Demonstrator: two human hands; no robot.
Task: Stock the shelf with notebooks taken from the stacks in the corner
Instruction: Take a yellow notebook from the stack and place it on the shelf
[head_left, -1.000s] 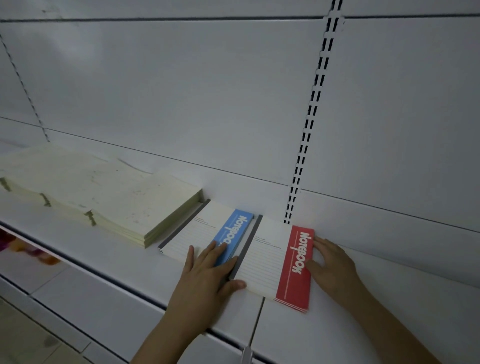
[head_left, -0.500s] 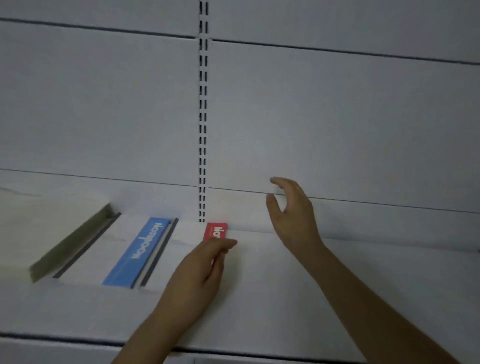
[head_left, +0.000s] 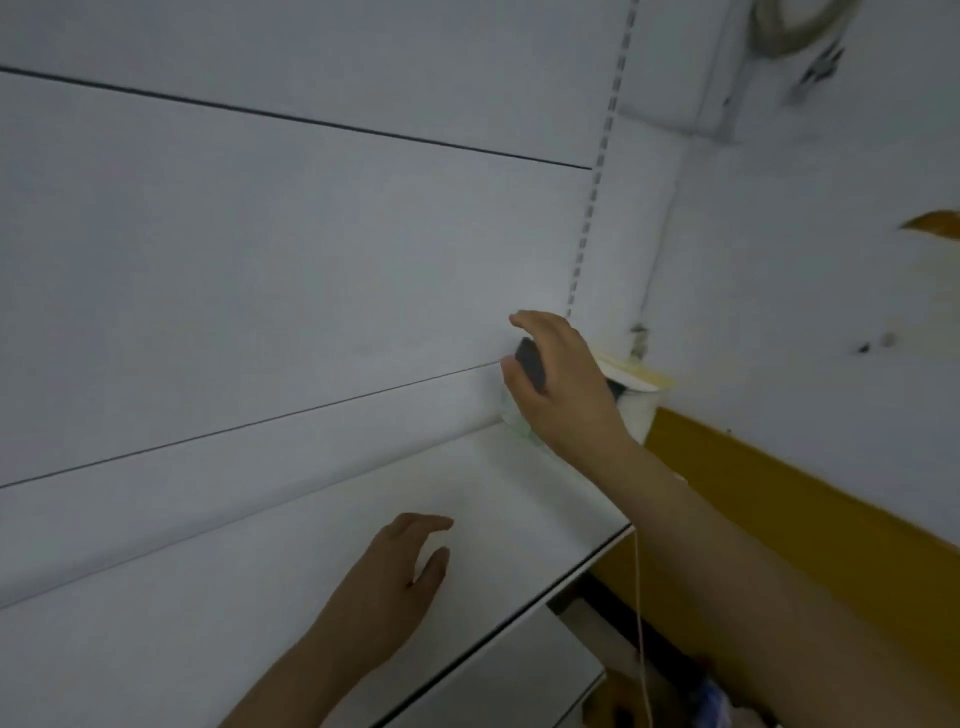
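At the far right end of the shelf (head_left: 322, 561), in the corner where the white back panel (head_left: 270, 270) meets the side wall (head_left: 810, 291), your right hand (head_left: 561, 384) is reaching onto the stack of notebooks (head_left: 631, 374). The stack is sitting right in that corner at the back of the shelf, mostly hidden behind your hand; only a pale cover with a yellowish edge is peeking out on the right, and a sliver of white pages is showing below your wrist. Your right fingers (head_left: 530, 325) are curling over the top of the pile, with the thumb down on its near-left side and a dark spine edge (head_left: 531, 365) showing between thumb and fingers. It is looking like a grip on the top notebook, though blur is making it hard to say how many you are holding.

Your left hand (head_left: 400, 577) is hovering over the bare middle of the shelf, well apart from the stack, its fingers loosely bent and spread, holding nothing and, as far as I can tell, not touching the surface.

Behind the corner, a slotted upright (head_left: 597, 171) is running up the back panel. To the right, a mustard-yellow band (head_left: 779, 499) is crossing the side wall below the stack, and a thin pale cord (head_left: 640, 613) is hanging down past the shelf's front edge. Everything is dim and a little smeared.
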